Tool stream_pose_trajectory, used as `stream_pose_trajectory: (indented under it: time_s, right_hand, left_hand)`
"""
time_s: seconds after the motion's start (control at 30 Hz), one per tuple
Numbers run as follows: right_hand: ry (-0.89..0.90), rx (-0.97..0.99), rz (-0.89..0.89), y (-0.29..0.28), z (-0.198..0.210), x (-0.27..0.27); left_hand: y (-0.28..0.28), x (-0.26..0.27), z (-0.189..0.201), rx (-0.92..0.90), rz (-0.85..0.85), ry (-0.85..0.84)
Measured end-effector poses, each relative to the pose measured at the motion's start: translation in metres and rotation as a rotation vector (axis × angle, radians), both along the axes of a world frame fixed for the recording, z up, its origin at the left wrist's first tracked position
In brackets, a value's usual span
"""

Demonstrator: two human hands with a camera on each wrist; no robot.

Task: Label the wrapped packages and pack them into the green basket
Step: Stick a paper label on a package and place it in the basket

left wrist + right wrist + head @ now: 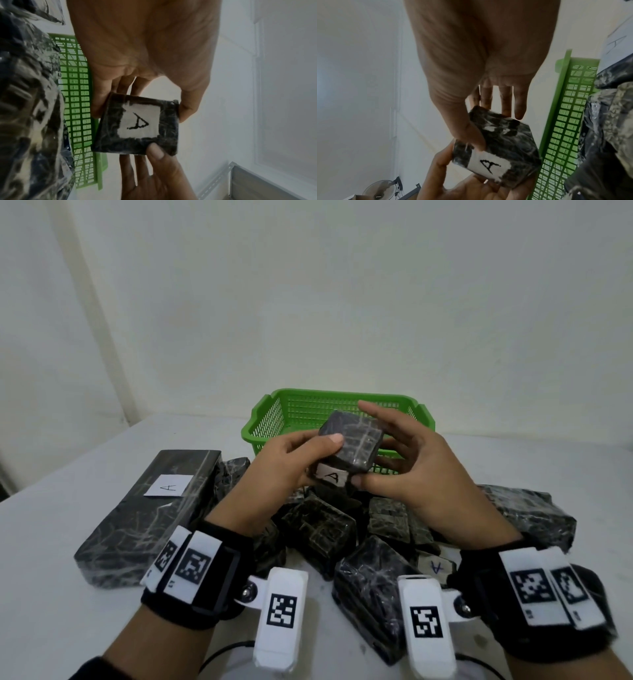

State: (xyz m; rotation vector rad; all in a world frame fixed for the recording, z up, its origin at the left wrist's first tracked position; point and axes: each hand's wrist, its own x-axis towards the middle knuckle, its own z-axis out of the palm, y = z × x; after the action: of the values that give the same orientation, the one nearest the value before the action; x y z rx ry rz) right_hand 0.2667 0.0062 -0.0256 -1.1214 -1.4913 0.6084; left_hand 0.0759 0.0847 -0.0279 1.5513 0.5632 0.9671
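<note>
A small black wrapped package [352, 440] with a white "A" label [331, 476] is held in the air just in front of the green basket [274, 412]. My left hand [320, 455] grips it, thumb on top and fingers beneath. My right hand [373, 463] pinches its other side, thumb by the label and straight fingers behind. The left wrist view shows the label [140, 121] square on, with the right thumb on the package's edge. The basket looks empty where its inside shows.
Several black wrapped packages [318, 529] lie piled on the white table [51, 542] under my hands. A long one [137, 525] at left and a small one [436, 566] at right carry "A" labels. Another long package [534, 515] lies far right. A wall stands behind the basket.
</note>
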Motion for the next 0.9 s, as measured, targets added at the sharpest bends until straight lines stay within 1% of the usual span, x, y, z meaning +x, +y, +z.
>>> stream_pose_trajectory:
  time_s: [0.1,0.13,0.23,0.3,0.37,0.43,0.53,0.63,0.7,0.8,0.9]
  right_hand:
    - [0.000,-0.164,0.030,0.0006,0.0004,-0.0011]
    - [0.038,-0.206,0.040,0.0014,-0.0002,-0.0022]
    - [0.289,-0.247,0.068,0.0041,0.0001,-0.0062]
    - [0.363,-0.214,0.088,0.0039,0.0011,-0.0068]
    - [0.345,-0.176,0.078,0.0050,0.0001,-0.0038]
    - [0.314,-0.156,0.044,0.0076,-0.0020,-0.0007]
    - [0.255,-0.159,0.051,0.0087,-0.0031,-0.0013]
    - [0.191,-0.138,0.041,0.0053,-0.0012,-0.0025]
    - [0.197,-0.129,0.030,0.0038,0.0000,-0.0008]
    - [0.235,-0.158,0.063,0.0048,-0.0008,-0.0011]
    - [0.308,-0.135,0.005,0.0052,0.0009,-0.0035]
  left_hand:
    - [0.0014,-0.0003,-0.0003,-0.021,0.063,-0.082]
    - [0.0022,0.0005,-0.0009,-0.018,0.078,-0.099]
    - [0.0011,0.0014,-0.0020,-0.010,0.017,-0.136]
    - [0.0012,0.0006,-0.0022,-0.033,-0.038,-0.133]
    - [0.0021,-0.0008,-0.0029,-0.047,-0.067,-0.101]
    - [0.0019,-0.0007,-0.0013,-0.010,-0.042,-0.070]
    - [0.0017,-0.0013,-0.0008,-0.013,0.003,-0.116]
    - [-0.0004,-0.0014,0.0004,-0.032,-0.035,-0.136]
    - [-0.0003,-0.0011,0.0002,-0.039,-0.061,-0.125]
    - [-0.0007,-0.0025,-0.0005,-0.008,-0.058,-0.108]
    - [-0.0035,-0.0028,-0.0016,-0.001,-0.106,-0.078]
